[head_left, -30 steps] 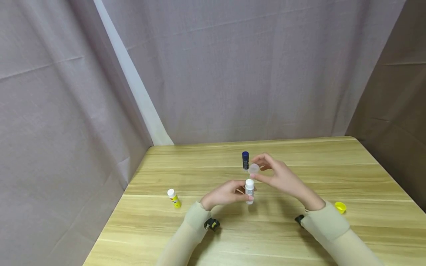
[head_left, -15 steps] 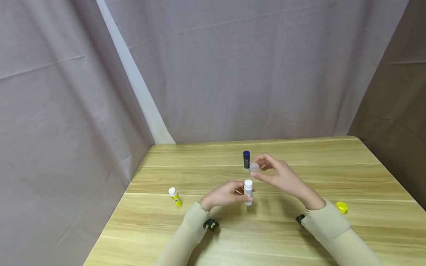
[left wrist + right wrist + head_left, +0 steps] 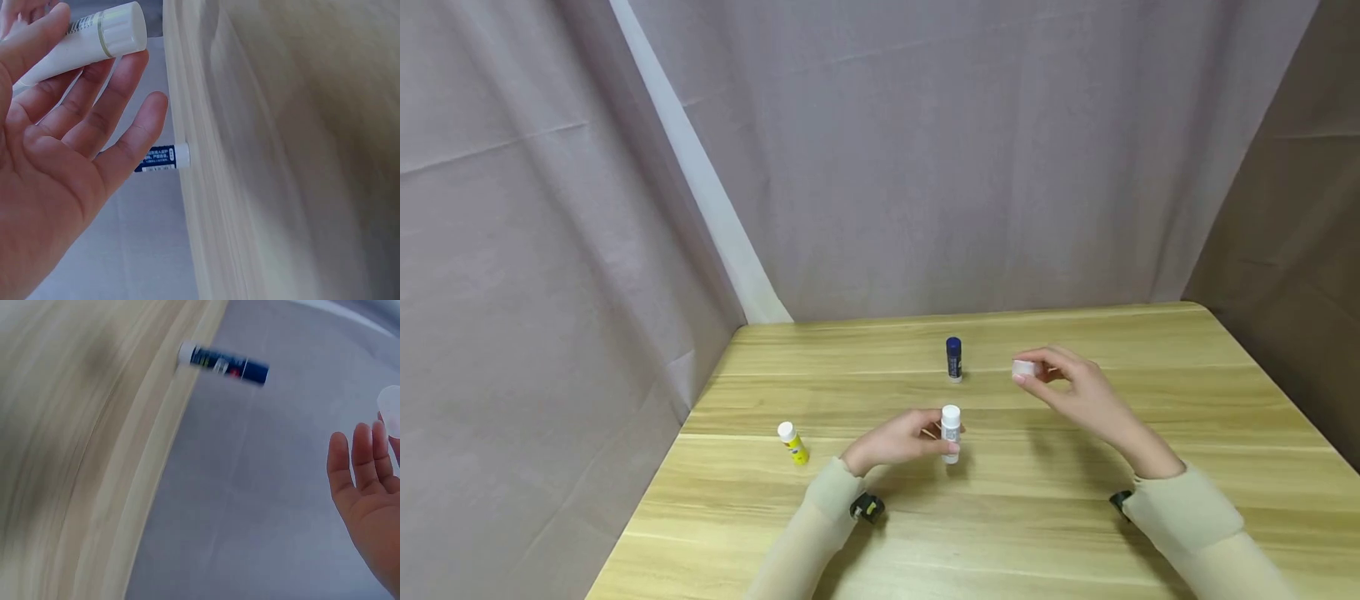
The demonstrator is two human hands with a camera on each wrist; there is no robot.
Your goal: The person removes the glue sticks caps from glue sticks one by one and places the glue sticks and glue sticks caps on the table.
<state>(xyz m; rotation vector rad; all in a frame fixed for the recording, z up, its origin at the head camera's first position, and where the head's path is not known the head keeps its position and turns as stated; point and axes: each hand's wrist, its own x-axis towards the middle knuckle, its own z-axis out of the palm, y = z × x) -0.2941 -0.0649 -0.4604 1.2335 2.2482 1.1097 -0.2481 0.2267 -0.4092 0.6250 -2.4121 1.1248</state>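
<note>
Showing left-wrist, not right-wrist: white tube (image 3: 94, 44)

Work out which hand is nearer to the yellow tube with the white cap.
Left. The left hand is to the right of the yellow tube, not touching it; the right hand is much farther right and farther back.
</note>
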